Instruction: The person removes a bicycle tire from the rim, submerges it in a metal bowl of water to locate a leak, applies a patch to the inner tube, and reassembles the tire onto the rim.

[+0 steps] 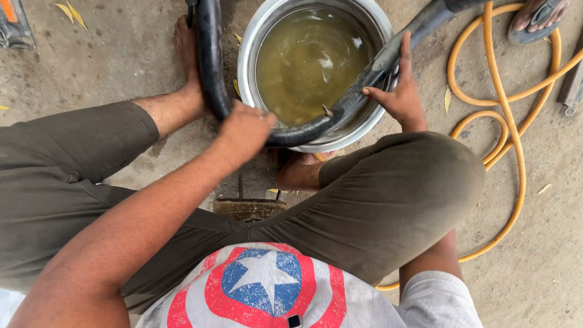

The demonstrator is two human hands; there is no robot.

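Lying at the far left edge of the bare concrete floor (91, 67) is part of an orange-and-black tool (12, 24), with a few dry yellow leaves (70, 12) just beside it. Next comes the person's bare foot (185, 42), toes pointing away, and against it runs the black rubber inner tube (209, 61), which curves down the left side of the round steel basin of murky brownish water (258, 36). The tube passes under the left hand (246, 127), which is closed over it at the basin's near rim, knuckles up and forearm reaching in from the lower left. From there the tube dips through the water, its small metal valve stem (327, 110) sticking up, and rises over the right rim. The right hand (398, 91) presses on it there, thumb hooked towards the water and fingers stretched flat along the rubber, so it steadies more than clamps. Between the knees, close below the basin, sits a low worn wooden block (249, 208). To the right, a yellow-orange hose (507, 121) loops over the floor, well apart from the basin. At the top right corner another person's sandalled foot (537, 18) rests on the floor.
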